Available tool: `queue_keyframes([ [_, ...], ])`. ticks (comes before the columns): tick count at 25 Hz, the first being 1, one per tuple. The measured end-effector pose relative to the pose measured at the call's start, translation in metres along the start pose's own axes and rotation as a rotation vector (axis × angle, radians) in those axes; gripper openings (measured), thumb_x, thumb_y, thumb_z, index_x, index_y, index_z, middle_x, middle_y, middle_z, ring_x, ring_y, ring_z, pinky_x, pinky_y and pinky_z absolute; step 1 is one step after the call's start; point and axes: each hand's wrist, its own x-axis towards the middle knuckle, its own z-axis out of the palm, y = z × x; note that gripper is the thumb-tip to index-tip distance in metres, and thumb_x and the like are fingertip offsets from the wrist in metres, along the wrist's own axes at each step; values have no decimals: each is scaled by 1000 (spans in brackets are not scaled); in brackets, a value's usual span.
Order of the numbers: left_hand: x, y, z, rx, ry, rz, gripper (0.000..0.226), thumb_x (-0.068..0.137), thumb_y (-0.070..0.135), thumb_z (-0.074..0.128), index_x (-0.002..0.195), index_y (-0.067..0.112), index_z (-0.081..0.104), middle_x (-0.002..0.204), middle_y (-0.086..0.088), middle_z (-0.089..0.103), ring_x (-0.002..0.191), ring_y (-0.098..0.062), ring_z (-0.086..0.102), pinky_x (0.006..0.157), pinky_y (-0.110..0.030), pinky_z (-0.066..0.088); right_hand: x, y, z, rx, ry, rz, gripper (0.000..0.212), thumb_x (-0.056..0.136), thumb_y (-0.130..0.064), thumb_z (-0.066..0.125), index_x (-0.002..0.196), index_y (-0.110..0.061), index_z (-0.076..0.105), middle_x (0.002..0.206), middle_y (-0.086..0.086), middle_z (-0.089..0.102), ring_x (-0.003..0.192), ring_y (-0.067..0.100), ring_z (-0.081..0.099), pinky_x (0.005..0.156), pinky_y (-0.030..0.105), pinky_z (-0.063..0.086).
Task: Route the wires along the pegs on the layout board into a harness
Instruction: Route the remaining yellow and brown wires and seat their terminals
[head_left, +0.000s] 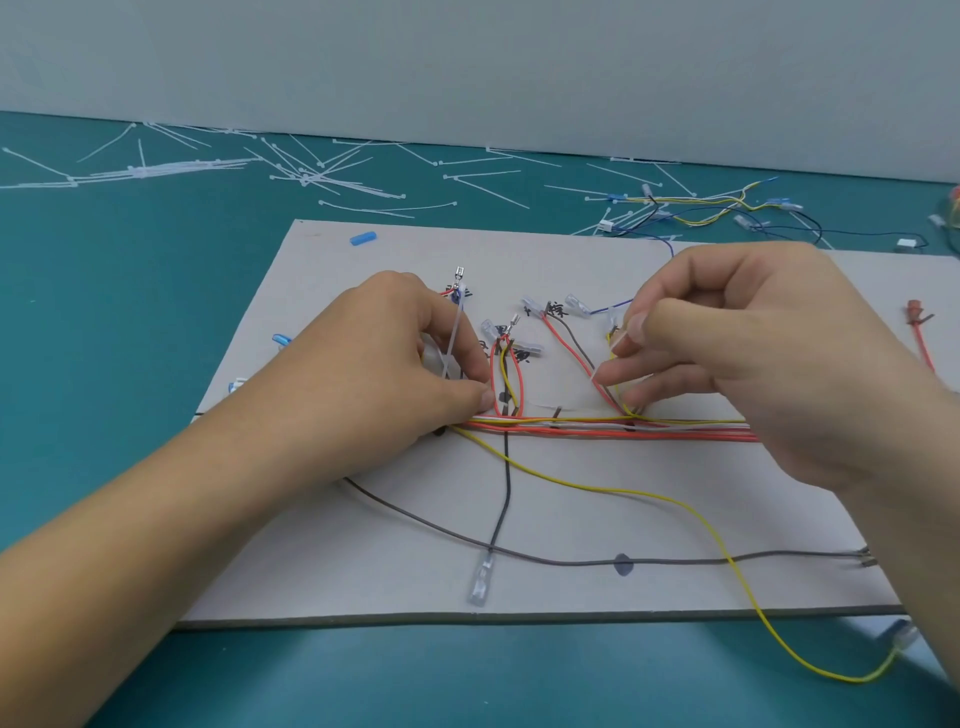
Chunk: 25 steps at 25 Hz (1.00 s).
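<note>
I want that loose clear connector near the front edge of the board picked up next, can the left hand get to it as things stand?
Probably yes. The clear connector lies in the open on the board, nothing over it. But the left hand is pressing on the wire bundle and would have to let go first.

Handwritten marks on the layout board (571, 519)

Black handwritten characters are seen on the grey board at the wire ends, toward twelve o'clock from the red wire bundle (623, 430). One near the brown wire's end (558, 310) may be read as 棕, though blurred. Others, beside the red and yellow loops (521, 356) and by the upper terminal (466, 292), are partly covered and cannot be read.
</note>
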Motion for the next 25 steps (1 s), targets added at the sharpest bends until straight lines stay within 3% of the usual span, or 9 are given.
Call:
queue_keyframes([
  [7,1,-1,0,-3,-3,-9,12,72,40,86,77,41,75,93,15,64,84,6,57,65,-20,46,2,1,2,26,74,-57,14,87,14,57,79,6,65,70,22,72,70,31,78,64,39,65],
  [25,1,-1,1,11,2,1,11,72,41,85,75,38,75,94,15,62,88,6,55,66,-17,41,4,3,1,240,-44,-23,14,80,4,61,72,-6,66,73,18,71,78,38,78,62,32,62],
])
